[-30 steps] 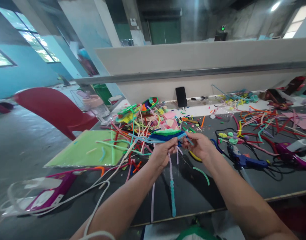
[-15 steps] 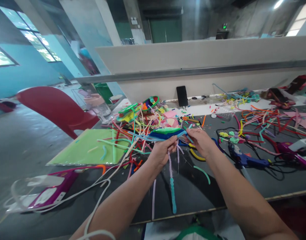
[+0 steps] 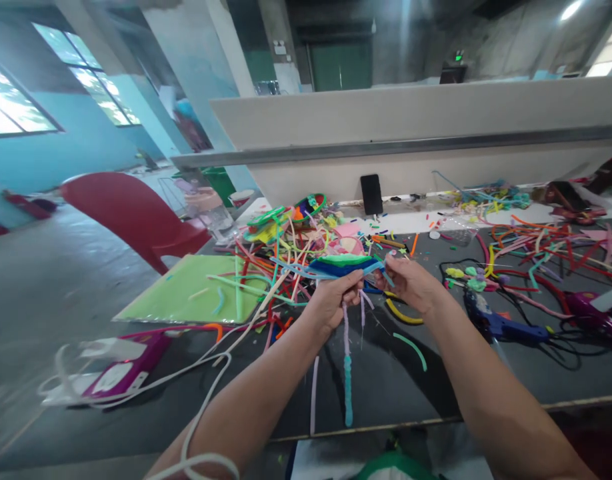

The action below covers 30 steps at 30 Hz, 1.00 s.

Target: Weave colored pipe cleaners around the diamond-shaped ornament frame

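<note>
My left hand (image 3: 333,301) is closed on a flat piece built from blue and green pipe cleaners (image 3: 342,265), held above the dark table (image 3: 386,387). A lilac and teal stem (image 3: 347,373) hangs down from that hand. My right hand (image 3: 411,283) pinches the right end of the same piece, where a light blue strand sticks out. Both hands hover over a heap of loose coloured pipe cleaners (image 3: 281,253).
A green sheet (image 3: 186,297) lies left of the heap. A blue glue gun (image 3: 496,321) and a purple one (image 3: 593,310) lie at right, another purple one (image 3: 121,370) at left with white cable. A phone (image 3: 371,194) leans on the white divider. A red chair (image 3: 136,213) stands at left.
The view has swung a little to the left, so everything sits further right in the picture. My right hand has moved up to the right end of the piece. Both grips are unchanged.
</note>
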### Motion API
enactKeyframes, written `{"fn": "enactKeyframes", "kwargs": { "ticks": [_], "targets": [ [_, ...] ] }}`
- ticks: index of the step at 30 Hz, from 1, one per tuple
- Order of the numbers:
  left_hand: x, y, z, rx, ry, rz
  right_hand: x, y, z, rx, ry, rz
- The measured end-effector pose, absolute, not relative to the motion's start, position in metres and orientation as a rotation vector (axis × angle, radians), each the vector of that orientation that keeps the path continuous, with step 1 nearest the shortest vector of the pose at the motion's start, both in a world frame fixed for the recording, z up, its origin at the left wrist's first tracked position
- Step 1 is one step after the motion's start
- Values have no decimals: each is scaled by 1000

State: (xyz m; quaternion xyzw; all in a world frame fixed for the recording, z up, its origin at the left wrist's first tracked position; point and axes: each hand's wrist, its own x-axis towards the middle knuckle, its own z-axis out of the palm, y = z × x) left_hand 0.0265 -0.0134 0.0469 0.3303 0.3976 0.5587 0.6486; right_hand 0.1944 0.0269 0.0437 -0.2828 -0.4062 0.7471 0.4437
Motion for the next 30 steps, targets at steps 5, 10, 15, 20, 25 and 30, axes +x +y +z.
{"fn": "enactKeyframes", "kwargs": {
  "ticks": [5,10,15,20,25,30],
  "targets": [
    [24,-13,45,734,865,1237,189,23,47,-781,-1069,1689],
    [22,-12,47,684,738,1228,191,25,48,-824,-1041,1607],
    [22,-15,54,616,692,1276,196,29,49,-828,-961,1577],
    [27,-22,58,657,667,1310,195,27,51,-816,-934,1561],
    [30,-22,54,692,714,1334,196,29,47,-821,-906,1577],
    [31,-18,47,655,706,1376,194,32,42,-811,-791,1696]
  ]
}}
